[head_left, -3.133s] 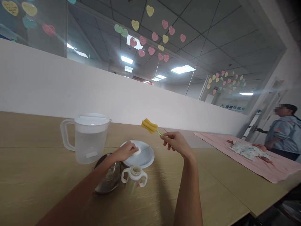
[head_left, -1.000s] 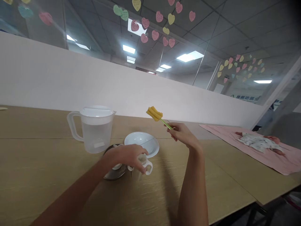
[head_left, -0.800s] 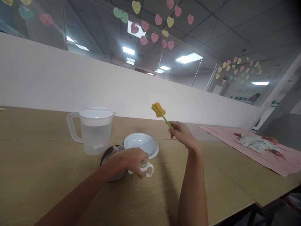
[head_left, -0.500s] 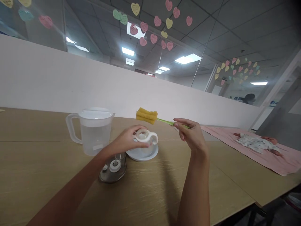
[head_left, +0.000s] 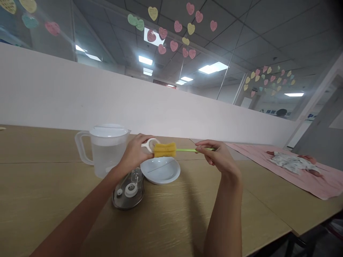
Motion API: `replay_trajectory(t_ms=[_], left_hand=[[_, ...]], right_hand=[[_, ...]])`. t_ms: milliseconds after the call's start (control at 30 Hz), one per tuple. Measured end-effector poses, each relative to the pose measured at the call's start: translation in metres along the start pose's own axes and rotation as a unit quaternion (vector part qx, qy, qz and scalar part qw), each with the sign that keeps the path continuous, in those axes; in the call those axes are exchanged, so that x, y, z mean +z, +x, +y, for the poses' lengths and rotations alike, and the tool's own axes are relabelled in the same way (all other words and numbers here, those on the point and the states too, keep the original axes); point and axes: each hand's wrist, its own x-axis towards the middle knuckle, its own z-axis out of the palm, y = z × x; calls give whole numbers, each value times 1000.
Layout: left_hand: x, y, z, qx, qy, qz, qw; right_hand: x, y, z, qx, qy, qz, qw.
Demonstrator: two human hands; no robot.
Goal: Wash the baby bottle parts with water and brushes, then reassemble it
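Note:
My left hand [head_left: 136,149] is wrapped round a baby bottle [head_left: 150,143] with a white handle, its open mouth turned to the right. In my right hand [head_left: 215,154] the thin green handle of a sponge bottle brush [head_left: 164,150] is pinched between thumb and fingers. The brush's yellow sponge head lies level in front of the bottle's mouth; whether its tip is inside I cannot tell. Below both hands stands a white bowl [head_left: 160,175]. A metal kidney-shaped tray [head_left: 123,202] beside it bears a white ring with a teat, a small white piece and a clear cap.
A lidded plastic pitcher [head_left: 105,153] of water stands left of the bowl, close to my left forearm. On the right a pink cloth [head_left: 302,182] carries a baby doll [head_left: 292,162] in patterned clothes. A white wall [head_left: 93,96] rises behind the table.
My left hand has lifted the bottle up and left from over the bowl, turning its mouth to the right. The brush has come down to the bottle's mouth.

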Motion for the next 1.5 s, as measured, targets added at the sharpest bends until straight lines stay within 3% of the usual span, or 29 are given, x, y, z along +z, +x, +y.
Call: replay_trajectory(t_ms=[100,300,467,633,767,867,1033,1200,1400,1500], left_hand=[[0,-2,2,6,33,-11,999],[-2,-4,6,13,48,-10,999],[-2,-5,8,53,89,-7,995],[3,-7,11,52,127,-13,990],[6,-8,14,34,99,-35,994],[4,-7,10,44,115,-41,992],[3,-4,-6,59,185,-6,981],[17,-7,-15,99,262,-32,960],[32,-13,-29,112,357,-116,920],[33,-14,-27,110,352,-113,923]], right_hand=[[1,-3,-5,14,-36,-9,999],[-4,-6,-5,-11,-8,19,1000],[-2,-1,-4,11,-33,14,999],[27,3,-16,-12,-53,-18,998],[60,9,-22,-36,-70,-88,993],[66,12,-22,-39,-68,-109,991],[26,3,-16,-26,-53,-26,998],[-12,-4,0,-1,-57,71,996],[-31,12,42,24,-113,254,960],[-29,26,66,78,-205,255,942]])
